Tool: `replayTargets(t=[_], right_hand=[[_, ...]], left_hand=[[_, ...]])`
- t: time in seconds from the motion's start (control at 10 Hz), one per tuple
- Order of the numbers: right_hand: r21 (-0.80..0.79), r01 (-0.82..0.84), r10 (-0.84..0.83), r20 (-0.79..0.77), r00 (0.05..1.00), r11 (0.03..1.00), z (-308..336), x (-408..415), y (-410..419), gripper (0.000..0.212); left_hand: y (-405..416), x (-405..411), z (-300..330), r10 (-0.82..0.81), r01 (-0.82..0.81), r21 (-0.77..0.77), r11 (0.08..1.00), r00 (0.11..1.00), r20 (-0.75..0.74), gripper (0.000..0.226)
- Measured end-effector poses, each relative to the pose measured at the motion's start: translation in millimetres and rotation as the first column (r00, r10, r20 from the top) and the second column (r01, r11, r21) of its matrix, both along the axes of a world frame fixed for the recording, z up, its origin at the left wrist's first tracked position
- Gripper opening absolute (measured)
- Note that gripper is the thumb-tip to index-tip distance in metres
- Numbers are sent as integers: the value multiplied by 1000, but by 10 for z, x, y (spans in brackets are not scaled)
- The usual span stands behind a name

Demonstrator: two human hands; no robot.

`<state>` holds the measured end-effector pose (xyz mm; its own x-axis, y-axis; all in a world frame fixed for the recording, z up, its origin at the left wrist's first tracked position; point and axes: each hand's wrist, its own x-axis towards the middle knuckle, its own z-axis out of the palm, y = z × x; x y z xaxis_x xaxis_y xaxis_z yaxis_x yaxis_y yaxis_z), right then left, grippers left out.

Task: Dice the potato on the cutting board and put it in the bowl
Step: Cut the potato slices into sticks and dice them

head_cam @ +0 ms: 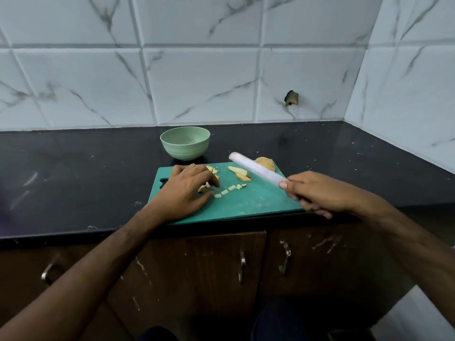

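Observation:
A teal cutting board [246, 203] lies on the black counter. On it are small potato dice [230, 189], a few potato slices [240, 174] and an uncut potato chunk [266, 163] at its far right corner. My left hand [187, 190] rests on the board's left part, fingers curled over a small pile of potato pieces [205, 187]. My right hand [315, 193] grips the handle of a knife [256, 168], whose pale blade is lifted above the board and points away to the left. A pale green bowl [185, 143] stands behind the board; it looks empty.
The black counter [73, 173] runs left and right of the board, with white tiled walls behind and at the right. Brown cabinet doors with metal handles [242, 267] are below the counter edge.

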<state>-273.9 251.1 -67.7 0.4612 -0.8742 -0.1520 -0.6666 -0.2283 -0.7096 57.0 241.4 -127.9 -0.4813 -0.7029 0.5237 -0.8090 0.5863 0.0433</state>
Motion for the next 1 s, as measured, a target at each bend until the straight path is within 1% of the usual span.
replayTargets(t=[0.1,0.2,0.3,0.4,0.5,0.6,0.8,1.0], right_hand=[[-31,94,-79,328,941,995,-219,97,-236,41],[-106,235,-149,514,845,966,-341,221,-419,41],[-100,318,-192,617,763,943,-415,266,-539,40],[-96,305,-177,637,750,947,-461,259,-568,40],[-127,284,-150,613,776,950,-478,256,-579,40],[-125,285,-150,620,770,950,-485,245,-589,40],[-127,277,-142,621,771,952,-495,243,-582,40],[-124,286,-151,621,769,950,-506,241,-600,39]], left_hand=[[-67,-62,54,-97,89,55,994,983,158,29],[-175,-270,130,-177,167,58,984,955,238,37],[-287,-519,170,-230,207,104,973,919,321,43],[-369,-545,173,-254,230,106,967,888,385,45],[-380,-408,127,-228,226,47,973,905,359,40],[-350,-256,71,-149,153,7,988,950,273,37],[-380,-89,22,41,-28,-85,996,987,154,25],[-475,-124,111,198,-197,-43,979,980,15,5]])
